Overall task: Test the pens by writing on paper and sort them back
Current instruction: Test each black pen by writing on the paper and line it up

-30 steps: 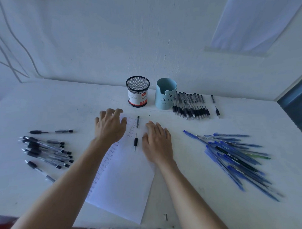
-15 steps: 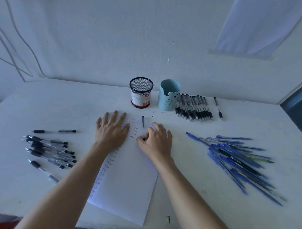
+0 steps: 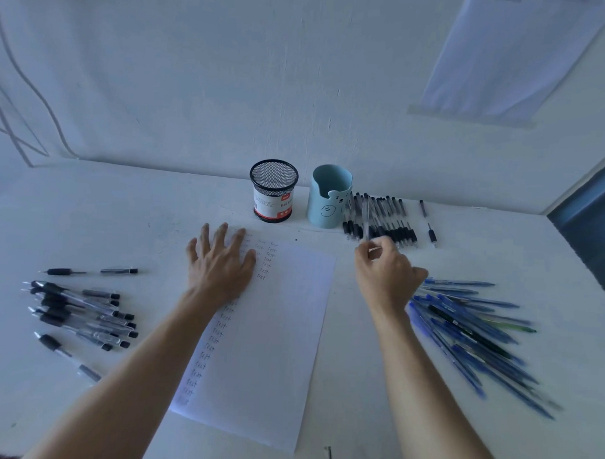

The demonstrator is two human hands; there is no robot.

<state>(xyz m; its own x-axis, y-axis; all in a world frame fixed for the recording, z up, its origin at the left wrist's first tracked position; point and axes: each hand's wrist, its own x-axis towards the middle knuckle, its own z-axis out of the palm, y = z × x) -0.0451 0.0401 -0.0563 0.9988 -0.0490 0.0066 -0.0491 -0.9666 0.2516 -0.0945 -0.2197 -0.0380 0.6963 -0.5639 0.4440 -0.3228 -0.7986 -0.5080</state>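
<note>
Three loose spreads of pens lie on a wide white table [image 3: 123,206] with a dull, faintly scuffed top. The largest thing on it is a white paper sheet [image 3: 276,348], rectangular and set slightly askew, with columns of small handwritten "test" down its left edge and across its top. The left hand [image 3: 221,267] lies flat on the sheet's upper left corner, palm down, fingers straight and spread.

To the right of the right hand [image 3: 387,277], starting just beside its wrist, fans the blue pen heap [image 3: 469,331] — slim glossy barrels crossing one another, one green among them. Well to the left of the left hand lies the black pen heap [image 3: 82,311]: clear plastic barrels with black rubbery grips and caps. Just beyond the right hand's fingertips is the pen row [image 3: 394,225], clear barrels with black grips laid side by side.

Beyond the left hand's fingers stands a black mesh cup [image 3: 273,190], cylindrical, with a red-and-white label. Beside it, nearer the right hand, is a smooth pale-blue cup [image 3: 329,196] with a notched rim and a bear face.

The right hand's fingers are curled and pinch a thin clear pen [image 3: 365,221] — blurred, pointing up over the row. Two short dark pen pieces [image 3: 432,235] lie apart at the row's far right end.
</note>
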